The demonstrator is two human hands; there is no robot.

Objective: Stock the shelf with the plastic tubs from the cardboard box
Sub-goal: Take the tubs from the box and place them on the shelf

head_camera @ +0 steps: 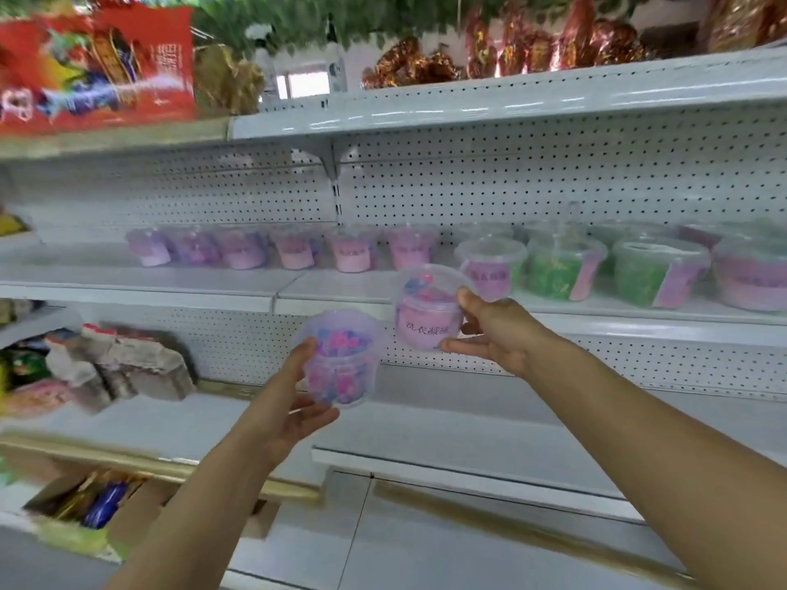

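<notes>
My left hand (289,402) grips a clear plastic tub (340,359) of pink and blue beads from its left side and below. My right hand (494,330) holds a second clear tub (430,308) with a pink label, thumb on its rim and fingers under it. Both tubs hang in the air in front of the white middle shelf (238,287). A row of several pink-labelled tubs (294,249) stands along the back of that shelf. Further right stand tubs with green contents (558,270). A cardboard box (132,508) sits on the floor at the lower left.
The pegboard back wall (511,185) runs behind the shelf. A red gift box (98,66) and foil-wrapped goods (553,44) fill the top shelf. Grey packets (127,364) lie on the lower shelf at the left. The front strip of the middle shelf is bare.
</notes>
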